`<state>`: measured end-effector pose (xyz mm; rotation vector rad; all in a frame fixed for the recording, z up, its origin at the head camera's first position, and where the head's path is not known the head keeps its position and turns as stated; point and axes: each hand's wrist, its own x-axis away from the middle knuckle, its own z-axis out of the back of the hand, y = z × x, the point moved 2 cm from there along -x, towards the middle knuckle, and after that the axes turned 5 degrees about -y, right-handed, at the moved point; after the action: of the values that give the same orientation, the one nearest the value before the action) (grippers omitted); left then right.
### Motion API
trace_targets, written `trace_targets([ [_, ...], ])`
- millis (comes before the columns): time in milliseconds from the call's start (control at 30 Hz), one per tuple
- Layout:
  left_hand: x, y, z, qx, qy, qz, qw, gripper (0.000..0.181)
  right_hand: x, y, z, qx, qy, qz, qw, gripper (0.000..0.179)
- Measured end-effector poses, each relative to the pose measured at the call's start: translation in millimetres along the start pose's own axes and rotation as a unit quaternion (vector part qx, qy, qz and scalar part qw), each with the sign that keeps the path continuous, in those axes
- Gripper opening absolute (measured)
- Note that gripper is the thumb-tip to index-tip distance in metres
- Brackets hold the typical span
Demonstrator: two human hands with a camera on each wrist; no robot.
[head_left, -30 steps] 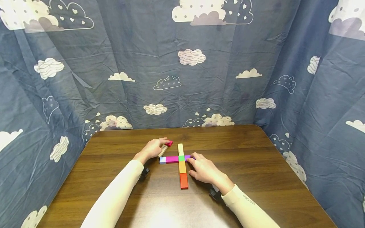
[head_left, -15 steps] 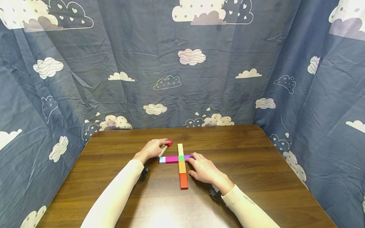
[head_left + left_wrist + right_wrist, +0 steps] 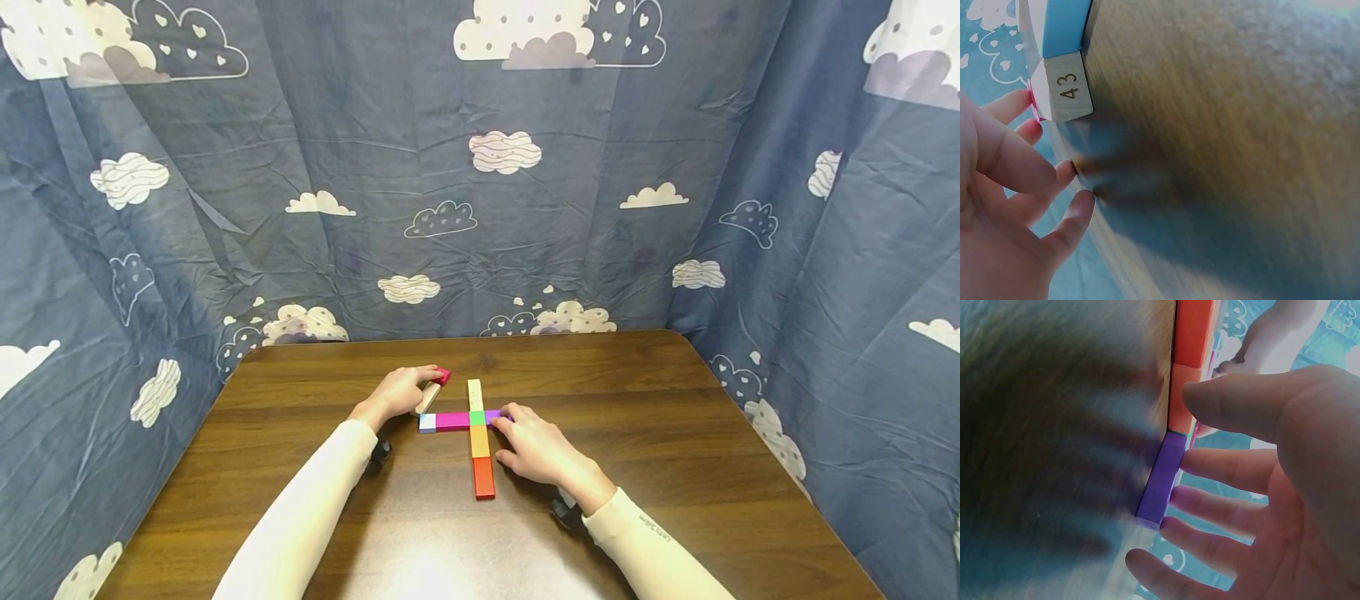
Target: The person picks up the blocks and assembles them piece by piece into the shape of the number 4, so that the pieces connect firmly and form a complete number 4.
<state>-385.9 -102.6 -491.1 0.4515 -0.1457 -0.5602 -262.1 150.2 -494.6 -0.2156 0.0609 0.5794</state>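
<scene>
In the head view, flat blocks form a cross: cream (image 3: 475, 393) on top, green (image 3: 477, 417) in the centre, magenta (image 3: 453, 421) and light blue (image 3: 427, 423) leftward, purple (image 3: 492, 416) rightward, orange (image 3: 480, 442) and red (image 3: 483, 477) below. My left hand (image 3: 397, 392) touches a pinkish-red block (image 3: 444, 377) with its fingertips. A pale wooden block (image 3: 427, 398) lies slanted between that block and the light blue one; its end reads "43" in the left wrist view. My right hand (image 3: 542, 446) rests extended fingertips on the purple block, thumb near the orange one.
The blocks lie on a dark brown wooden table (image 3: 637, 400). Behind it and at both sides hangs a blue cloud-print curtain (image 3: 345, 250). Dark wrist cameras (image 3: 566, 510) sit under both wrists.
The pinkish-red block has shifted slightly left under my left fingertips. My right hand and the cross of blocks look still.
</scene>
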Motion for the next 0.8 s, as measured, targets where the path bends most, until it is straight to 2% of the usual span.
trace_targets([
  [500, 4.6, 0.8, -2.0, -0.016, 0.009, 0.003, 0.9998, 0.059, 0.9, -1.3, 1.2, -0.004, 0.008, 0.007, 0.9999, 0.046],
  [800, 6.6, -1.0, -3.6, -0.008, 0.011, 0.002, 0.9999, 0.061, 0.7, -1.7, 1.5, -0.002, 0.009, 0.007, 0.9999, 0.046],
])
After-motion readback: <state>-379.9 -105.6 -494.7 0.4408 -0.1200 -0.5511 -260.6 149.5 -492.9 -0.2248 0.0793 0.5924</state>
